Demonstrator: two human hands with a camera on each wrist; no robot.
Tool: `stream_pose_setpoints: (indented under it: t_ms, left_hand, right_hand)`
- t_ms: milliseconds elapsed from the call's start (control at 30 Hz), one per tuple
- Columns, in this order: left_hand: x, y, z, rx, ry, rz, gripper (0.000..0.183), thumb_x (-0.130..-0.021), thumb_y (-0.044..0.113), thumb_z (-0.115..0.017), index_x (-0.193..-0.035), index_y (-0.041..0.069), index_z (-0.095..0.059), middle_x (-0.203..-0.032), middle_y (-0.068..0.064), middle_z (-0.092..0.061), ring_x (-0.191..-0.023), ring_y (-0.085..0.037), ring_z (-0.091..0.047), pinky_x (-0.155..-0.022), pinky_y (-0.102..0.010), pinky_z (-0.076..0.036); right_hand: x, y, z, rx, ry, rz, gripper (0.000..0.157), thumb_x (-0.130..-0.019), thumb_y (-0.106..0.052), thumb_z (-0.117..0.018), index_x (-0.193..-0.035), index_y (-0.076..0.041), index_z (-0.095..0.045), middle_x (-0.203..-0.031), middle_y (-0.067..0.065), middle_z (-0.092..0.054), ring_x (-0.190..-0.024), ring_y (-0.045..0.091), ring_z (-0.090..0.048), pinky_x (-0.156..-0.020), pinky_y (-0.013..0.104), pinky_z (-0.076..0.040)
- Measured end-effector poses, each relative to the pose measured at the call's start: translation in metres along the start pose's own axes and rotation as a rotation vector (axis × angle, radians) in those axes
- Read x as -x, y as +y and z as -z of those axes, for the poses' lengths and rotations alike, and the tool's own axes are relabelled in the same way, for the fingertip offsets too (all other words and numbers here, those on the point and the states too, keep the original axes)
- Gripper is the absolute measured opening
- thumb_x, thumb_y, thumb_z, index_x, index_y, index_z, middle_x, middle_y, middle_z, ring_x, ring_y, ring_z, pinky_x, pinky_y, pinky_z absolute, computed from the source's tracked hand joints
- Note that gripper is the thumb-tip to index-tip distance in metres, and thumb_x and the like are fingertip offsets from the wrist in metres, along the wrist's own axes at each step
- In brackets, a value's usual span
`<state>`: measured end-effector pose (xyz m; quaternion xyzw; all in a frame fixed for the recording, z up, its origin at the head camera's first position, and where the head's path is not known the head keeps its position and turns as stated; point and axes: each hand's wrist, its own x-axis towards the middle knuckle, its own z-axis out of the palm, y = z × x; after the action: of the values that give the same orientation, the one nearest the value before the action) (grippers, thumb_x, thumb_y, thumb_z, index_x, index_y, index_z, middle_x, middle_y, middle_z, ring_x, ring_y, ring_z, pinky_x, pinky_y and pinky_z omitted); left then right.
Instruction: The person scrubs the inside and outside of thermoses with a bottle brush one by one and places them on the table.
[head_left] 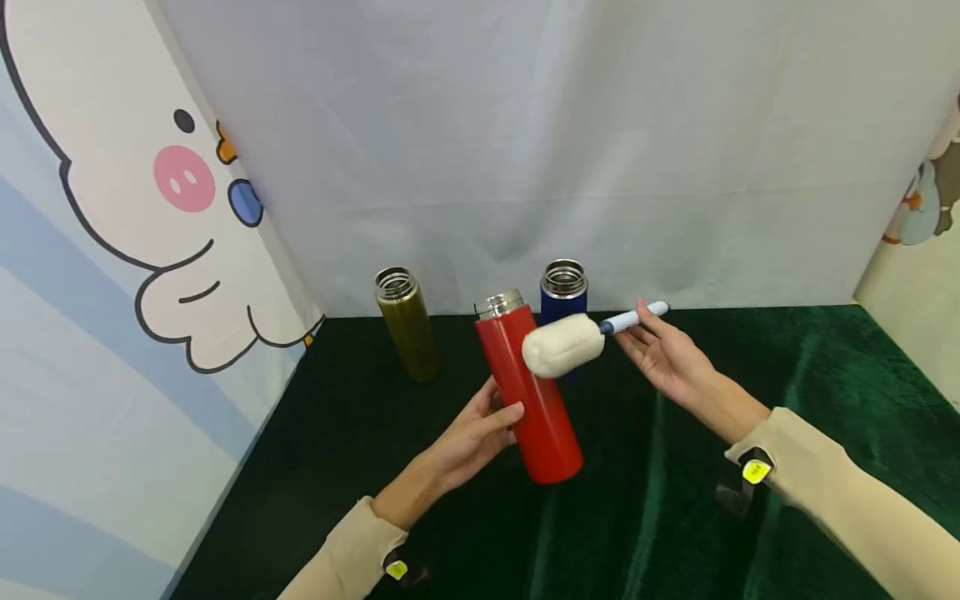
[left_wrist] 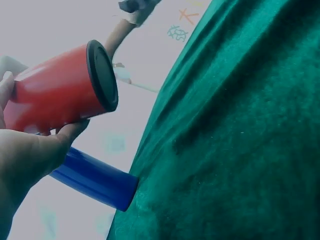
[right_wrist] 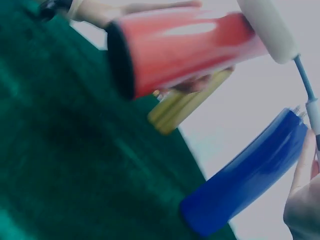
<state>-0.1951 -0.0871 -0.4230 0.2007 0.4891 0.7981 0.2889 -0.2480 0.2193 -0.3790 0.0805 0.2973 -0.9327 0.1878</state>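
Red bottle (head_left: 543, 421) aloft over the worktop (head_left: 660, 517), my left hand (head_left: 476, 437) gripping it, mouth tipped toward the far-left corner; right hand (head_left: 667, 362) pinches the brush (head_left: 566, 345) crosswise, head before the bottle's upper wall. Contact: can't tell.

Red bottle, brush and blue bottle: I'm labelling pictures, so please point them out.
Red bottle (head_left: 541, 410), head view, middle of its side.
Brush (head_left: 576, 342), head view, its white fluffy end.
Blue bottle (right_wrist: 245, 173), right wrist view, middle of its side.
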Motion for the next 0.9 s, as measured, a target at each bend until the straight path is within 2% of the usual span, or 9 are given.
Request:
stream_pose_setpoints:
  t_ms: [133, 267, 367, 500, 633, 767, 900]
  left_hand:
    - [0.001, -0.003, 0.002, -0.037, -0.039, 0.020, 0.060, -0.107, 0.023, -0.054, -0.159, 0.016, -0.025, -0.142, 0.001, -0.051, -0.129, -0.016, -0.055, -0.108, -0.040, -0.049]
    - [0.002, -0.003, 0.005, -0.018, -0.053, 0.035, 0.053, -0.111, 0.025, -0.042, -0.160, 0.015, -0.023, -0.145, 0.003, -0.051, -0.131, -0.016, -0.054, -0.109, -0.041, -0.049]
    - [0.002, 0.000, 0.006, 0.029, -0.030, 0.027, 0.049, -0.112, 0.026, -0.038, -0.158, 0.015, -0.025, -0.145, 0.003, -0.054, -0.129, -0.015, -0.055, -0.106, -0.040, -0.051]
    - [0.002, 0.004, 0.006, 0.081, 0.015, -0.012, 0.043, -0.111, 0.024, -0.039, -0.152, 0.015, -0.033, -0.138, 0.004, -0.060, -0.122, -0.013, -0.060, -0.101, -0.038, -0.055]
    - [0.002, 0.007, 0.007, 0.082, 0.051, -0.053, 0.040, -0.109, 0.023, -0.043, -0.148, 0.015, -0.038, -0.134, 0.004, -0.062, -0.119, -0.012, -0.062, -0.097, -0.036, -0.056]
    - [0.001, 0.010, 0.007, 0.078, 0.072, -0.055, 0.045, -0.107, 0.022, -0.048, -0.149, 0.016, -0.035, -0.137, 0.002, -0.061, -0.123, -0.014, -0.062, -0.100, -0.036, -0.055]
    - [-0.001, 0.012, 0.006, 0.079, 0.089, -0.034, 0.048, -0.107, 0.022, -0.049, -0.152, 0.016, -0.032, -0.140, 0.000, -0.058, -0.126, -0.016, -0.060, -0.103, -0.038, -0.053]
  right_hand:
    - [0.002, -0.005, -0.007, -0.156, -0.041, 0.032, 0.037, -0.102, -0.013, -0.058, -0.132, -0.019, -0.037, -0.108, 0.013, -0.068, -0.098, 0.023, -0.076, -0.096, 0.026, -0.057]
    - [0.006, -0.001, 0.000, -0.189, -0.061, 0.005, 0.031, -0.102, -0.011, -0.056, -0.131, -0.012, -0.043, -0.111, 0.017, -0.070, -0.099, 0.027, -0.076, -0.102, 0.027, -0.054]
    - [0.010, 0.005, 0.011, -0.127, -0.046, -0.029, 0.031, -0.103, -0.013, -0.056, -0.130, -0.014, -0.041, -0.111, 0.013, -0.071, -0.101, 0.024, -0.075, -0.102, 0.027, -0.054]
    - [0.018, 0.013, 0.026, -0.012, -0.038, -0.056, 0.037, -0.105, -0.017, -0.053, -0.135, -0.019, -0.032, -0.113, 0.008, -0.069, -0.104, 0.017, -0.073, -0.101, 0.025, -0.055]
    - [0.025, 0.018, 0.037, 0.144, -0.037, -0.060, 0.037, -0.107, -0.022, -0.049, -0.137, -0.018, -0.027, -0.114, 0.003, -0.065, -0.106, 0.010, -0.070, -0.097, 0.023, -0.056]
    - [0.028, 0.020, 0.046, 0.271, -0.028, -0.053, 0.032, -0.108, -0.026, -0.048, -0.133, -0.014, -0.032, -0.112, 0.000, -0.064, -0.105, 0.006, -0.068, -0.095, 0.020, -0.057]
    - [0.027, 0.021, 0.052, 0.303, -0.018, -0.041, 0.019, -0.108, -0.025, -0.049, -0.122, -0.012, -0.046, -0.106, -0.001, -0.065, -0.101, 0.006, -0.068, -0.093, 0.021, -0.057]
